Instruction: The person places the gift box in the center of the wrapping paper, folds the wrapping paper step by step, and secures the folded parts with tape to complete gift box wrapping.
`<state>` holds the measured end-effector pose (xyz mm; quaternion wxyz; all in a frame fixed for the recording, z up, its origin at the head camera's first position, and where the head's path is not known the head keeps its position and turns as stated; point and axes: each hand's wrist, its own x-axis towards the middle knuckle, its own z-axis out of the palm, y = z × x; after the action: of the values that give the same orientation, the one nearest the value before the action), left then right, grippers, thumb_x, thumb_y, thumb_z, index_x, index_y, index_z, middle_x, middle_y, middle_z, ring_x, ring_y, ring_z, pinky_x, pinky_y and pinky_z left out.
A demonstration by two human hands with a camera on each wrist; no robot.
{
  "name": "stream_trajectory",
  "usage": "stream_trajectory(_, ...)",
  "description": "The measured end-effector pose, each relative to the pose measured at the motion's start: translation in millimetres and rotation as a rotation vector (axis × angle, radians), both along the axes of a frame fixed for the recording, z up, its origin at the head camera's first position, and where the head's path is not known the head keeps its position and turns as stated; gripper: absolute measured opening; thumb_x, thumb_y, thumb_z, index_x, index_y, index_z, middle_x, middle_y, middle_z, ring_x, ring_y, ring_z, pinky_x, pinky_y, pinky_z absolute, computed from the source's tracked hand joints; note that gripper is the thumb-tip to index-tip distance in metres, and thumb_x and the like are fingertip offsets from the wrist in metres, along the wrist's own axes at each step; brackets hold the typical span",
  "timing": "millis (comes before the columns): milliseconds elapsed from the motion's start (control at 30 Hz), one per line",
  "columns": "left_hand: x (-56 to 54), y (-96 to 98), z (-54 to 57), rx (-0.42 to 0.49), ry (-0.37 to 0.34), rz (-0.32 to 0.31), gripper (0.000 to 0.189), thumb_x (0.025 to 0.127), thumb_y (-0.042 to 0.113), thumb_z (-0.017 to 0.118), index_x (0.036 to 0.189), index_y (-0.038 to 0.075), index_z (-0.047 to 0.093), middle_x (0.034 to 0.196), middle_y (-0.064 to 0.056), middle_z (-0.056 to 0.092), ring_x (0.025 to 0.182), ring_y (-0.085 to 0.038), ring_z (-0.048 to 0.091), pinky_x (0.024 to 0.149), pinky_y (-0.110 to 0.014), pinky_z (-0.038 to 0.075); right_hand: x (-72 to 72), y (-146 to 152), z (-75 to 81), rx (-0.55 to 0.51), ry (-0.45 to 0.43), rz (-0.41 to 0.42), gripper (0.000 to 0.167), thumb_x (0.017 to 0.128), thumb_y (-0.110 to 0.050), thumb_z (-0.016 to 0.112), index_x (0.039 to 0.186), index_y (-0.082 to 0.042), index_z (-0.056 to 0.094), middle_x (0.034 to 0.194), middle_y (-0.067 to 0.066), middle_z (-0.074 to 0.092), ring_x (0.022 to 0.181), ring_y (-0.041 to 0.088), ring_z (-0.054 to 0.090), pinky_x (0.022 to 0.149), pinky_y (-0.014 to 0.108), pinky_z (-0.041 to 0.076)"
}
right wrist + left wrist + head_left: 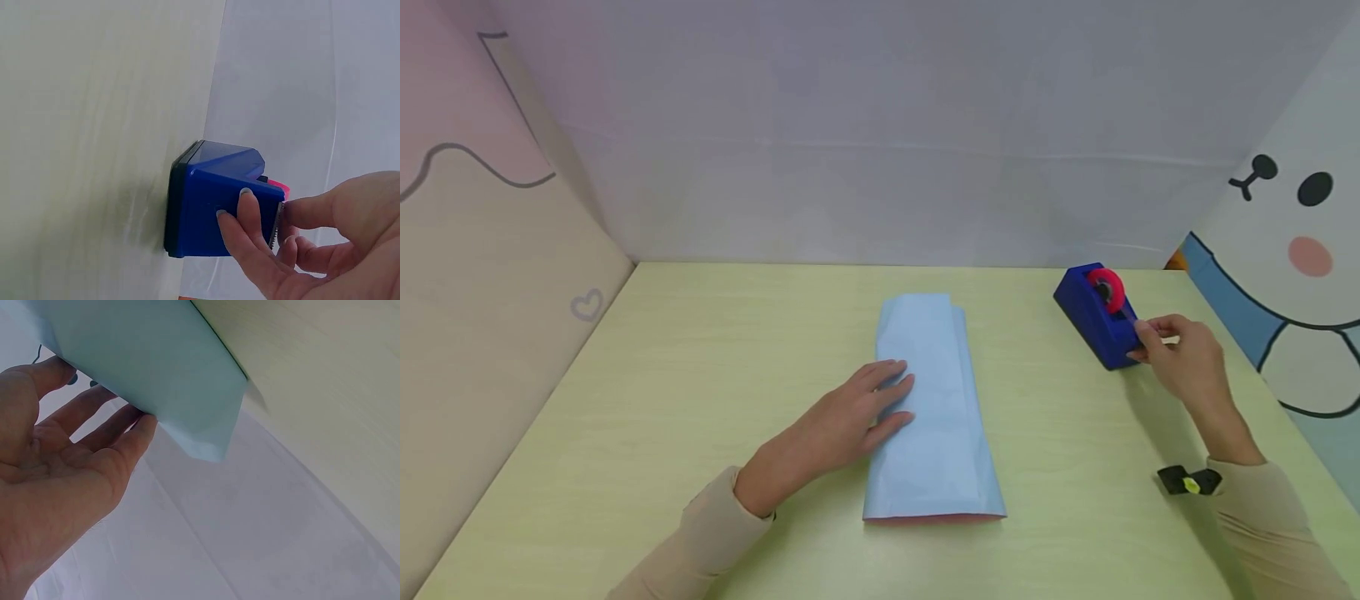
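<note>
A light blue sheet of paper point(936, 433), folded into a long flattened shape, lies on the table. My left hand point(850, 421) rests on its left side with fingers spread and nearly straight; the left wrist view shows the fingertips touching the paper's edge point(169, 381). Toward the back right stands a blue tape dispenser point(1086, 321) with a red-cored tape roll point(1117, 290). At its cutter end, my right hand point(1187, 358) pinches the tape end between thumb and forefinger. Two other fingertips touch the dispenser's front point(203, 215), beside the toothed blade point(275, 231).
The pale wooden table point(700, 367) ends at a plain whitish back wall point(880, 192). Side panels stand at left and right, the right one printed with a cartoon face point(1292, 250). A black strap piece with a yellow part point(1190, 482) sits at the right cuff.
</note>
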<state>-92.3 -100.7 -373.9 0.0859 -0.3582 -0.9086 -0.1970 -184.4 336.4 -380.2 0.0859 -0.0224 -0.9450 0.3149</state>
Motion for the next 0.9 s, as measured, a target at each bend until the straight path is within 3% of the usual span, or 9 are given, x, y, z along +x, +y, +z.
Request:
stream_trajectory(100, 0.1, 0.4, 0.1, 0.0, 0.002, -0.002, 0.049, 0.099, 0.024, 0.071, 0.137, -0.005, 0.062, 0.143, -0.021, 0.056, 0.136, -0.035, 0.051, 0.107, -0.04, 0.047, 1.3, 1, 0.8, 0.002, -0.037, 0.008, 0.05, 0.11, -0.032, 0.044, 0.125, 0.015, 0.054, 0.114, 0.033, 0.066, 0.065, -0.024, 0.046, 0.063, 0.023, 0.042)
stream_trajectory(233, 0.1, 0.8, 0.6, -0.005, -0.01, 0.001, 0.049, 0.099, 0.024, 0.07, 0.137, -0.005, 0.062, 0.144, -0.021, 0.055, 0.137, -0.035, 0.05, 0.108, -0.041, 0.047, 4.3, 3, 3.4, 0.0, -0.076, 0.016, 0.053, 0.111, -0.033, 0.04, 0.129, 0.016, 0.05, 0.102, 0.027, 0.073, 0.068, -0.022, 0.046, 0.069, 0.03, 0.041)
stream_trajectory(467, 0.2, 0.7, 1.5, -0.005, -0.032, 0.003, 0.049, 0.1, 0.024, 0.07, 0.138, -0.006, 0.061, 0.144, -0.022, 0.055, 0.137, -0.035, 0.049, 0.109, -0.042, 0.046, 9.8, 7, 5.0, -0.165, -0.162, 0.051, 0.049, 0.111, -0.034, 0.039, 0.124, 0.013, 0.051, 0.098, 0.015, 0.074, 0.074, -0.015, 0.06, 0.065, 0.008, 0.044)
stream_trajectory(700, 0.0, 0.5, 1.1, 0.007, -0.009, -0.005, 0.048, 0.099, 0.023, 0.071, 0.137, -0.006, 0.062, 0.143, -0.022, 0.055, 0.136, -0.035, 0.05, 0.107, -0.041, 0.047, 12.3, 10, 2.2, -0.235, -0.161, 0.057, 0.044, 0.11, -0.029, 0.042, 0.119, 0.013, 0.052, 0.089, -0.011, 0.069, 0.077, -0.014, 0.061, 0.068, 0.004, 0.045)
stream_trajectory(800, -0.1, 0.5, 0.9, 0.006, -0.006, -0.008, 0.048, 0.099, 0.023, 0.071, 0.137, -0.006, 0.062, 0.143, -0.022, 0.055, 0.136, -0.035, 0.05, 0.107, -0.041, 0.047, 12.3, 12, 1.5, -0.21, -0.184, 0.041, 0.045, 0.11, -0.032, 0.041, 0.119, 0.011, 0.053, 0.091, -0.008, 0.071, 0.078, -0.016, 0.059, 0.068, 0.006, 0.046)
stream_trajectory(900, -0.1, 0.0, 0.8, 0.008, -0.01, -0.007, 0.048, 0.099, 0.023, 0.071, 0.137, -0.006, 0.061, 0.143, -0.022, 0.055, 0.136, -0.035, 0.05, 0.108, -0.042, 0.047, 11.7, 12, 0.4, -0.177, -0.209, 0.019, 0.046, 0.11, -0.035, 0.039, 0.118, 0.008, 0.054, 0.098, 0.004, 0.074, 0.079, -0.017, 0.055, 0.068, 0.01, 0.048)
